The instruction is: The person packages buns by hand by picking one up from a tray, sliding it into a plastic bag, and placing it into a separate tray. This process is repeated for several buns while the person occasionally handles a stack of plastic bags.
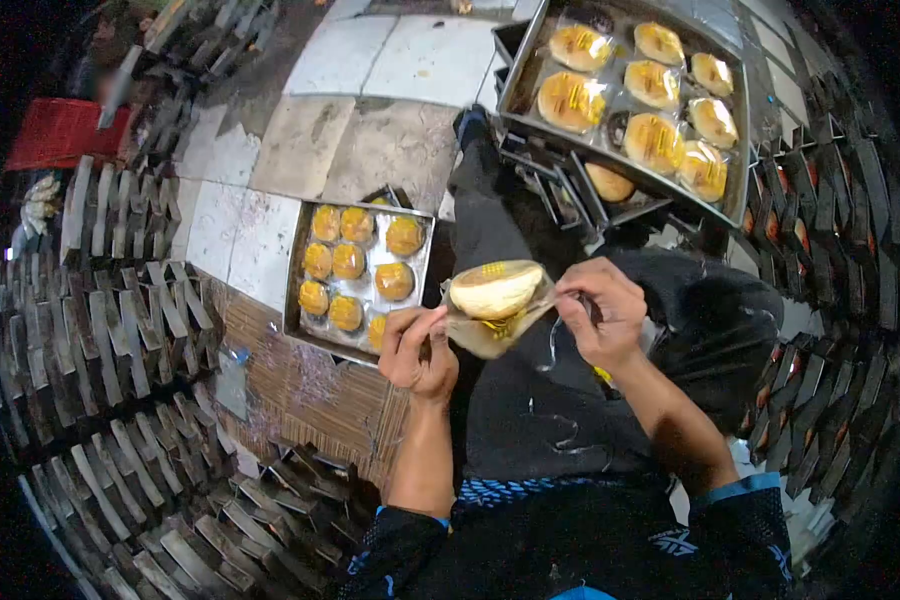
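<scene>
Between my two hands, above my lap, hangs a bread bun [497, 290] in a clear plastic bag with yellow print. My left hand [416, 352] pinches the bag's left end with closed fingers. On the other side, my right hand [602, 308] pinches the opposite end of the bag. A metal tray [292, 300] to the left of my left hand carries several wrapped round buns [348, 262]. At the upper right, a larger metal tray [620, 165] holds several bagged buns [653, 142], bigger and paler in colour.
Stacks of dark metal trays rise at left [110, 330] and right [830, 215]. Under the larger tray are more trays, one showing a bun [608, 183]. Tiles [300, 150] and a slatted mat [320, 400] cover the floor. A red crate [65, 132] stands at far left.
</scene>
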Demonstrator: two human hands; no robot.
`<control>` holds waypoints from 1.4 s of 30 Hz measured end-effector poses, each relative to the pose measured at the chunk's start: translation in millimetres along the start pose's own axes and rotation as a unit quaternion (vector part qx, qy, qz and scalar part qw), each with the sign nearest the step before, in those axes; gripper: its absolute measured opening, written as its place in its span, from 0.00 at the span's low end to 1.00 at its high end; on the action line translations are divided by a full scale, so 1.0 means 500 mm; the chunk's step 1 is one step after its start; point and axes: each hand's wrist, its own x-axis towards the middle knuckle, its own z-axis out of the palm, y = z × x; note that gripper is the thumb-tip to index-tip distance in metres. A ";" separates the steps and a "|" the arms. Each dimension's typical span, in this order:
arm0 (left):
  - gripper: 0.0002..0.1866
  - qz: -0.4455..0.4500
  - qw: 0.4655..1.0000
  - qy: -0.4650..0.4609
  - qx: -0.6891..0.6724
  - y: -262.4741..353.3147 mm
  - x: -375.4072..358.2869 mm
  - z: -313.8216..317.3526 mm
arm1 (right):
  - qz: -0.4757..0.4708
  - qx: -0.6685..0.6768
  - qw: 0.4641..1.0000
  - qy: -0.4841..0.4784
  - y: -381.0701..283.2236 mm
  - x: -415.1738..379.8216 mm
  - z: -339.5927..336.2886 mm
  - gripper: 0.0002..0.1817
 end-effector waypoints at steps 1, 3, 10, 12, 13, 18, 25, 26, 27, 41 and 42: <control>0.04 -0.013 1.000 -0.006 0.003 0.002 -0.007 -0.005 | 0.014 -0.002 1.000 -0.005 -0.005 -0.002 0.002 0.05; 0.04 -0.010 0.999 -0.014 -0.035 -0.005 0.003 0.007 | -0.022 -0.094 0.994 -0.048 -0.001 0.018 0.001 0.07; 0.06 -0.128 0.991 -0.018 -0.030 -0.006 0.100 0.066 | 0.153 0.004 0.984 0.092 0.046 0.116 0.057 0.10; 0.07 -0.188 0.979 -0.076 -0.036 0.003 0.076 0.023 | 0.300 0.035 0.949 0.094 0.027 0.053 0.033 0.15; 0.07 -0.220 0.971 -0.088 -0.043 0.004 0.035 0.005 | 0.329 0.115 0.932 0.095 0.030 0.001 0.030 0.16; 0.06 -0.206 0.971 -0.123 0.010 0.028 -0.087 -0.048 | 0.315 0.105 0.942 0.052 -0.012 -0.149 -0.005 0.12; 0.08 -0.083 0.995 0.039 -0.034 0.106 0.086 -0.059 | 0.300 0.171 0.931 -0.115 -0.189 0.057 -0.075 0.08; 0.08 -0.039 0.995 0.052 -0.075 0.118 0.098 -0.067 | 0.182 0.064 0.972 -0.134 -0.207 0.067 -0.083 0.07; 0.06 0.046 0.992 0.073 -0.090 0.114 0.105 -0.068 | 0.046 -0.029 0.994 -0.099 -0.210 0.063 -0.079 0.08; 0.05 -0.029 0.998 -0.023 -0.047 -0.011 0.009 0.017 | -0.109 -0.159 0.980 -0.039 0.004 0.015 -0.007 0.10; 0.05 -0.014 0.998 -0.038 -0.054 -0.014 0.018 0.029 | -0.141 -0.145 0.979 -0.006 0.013 0.033 0.011 0.08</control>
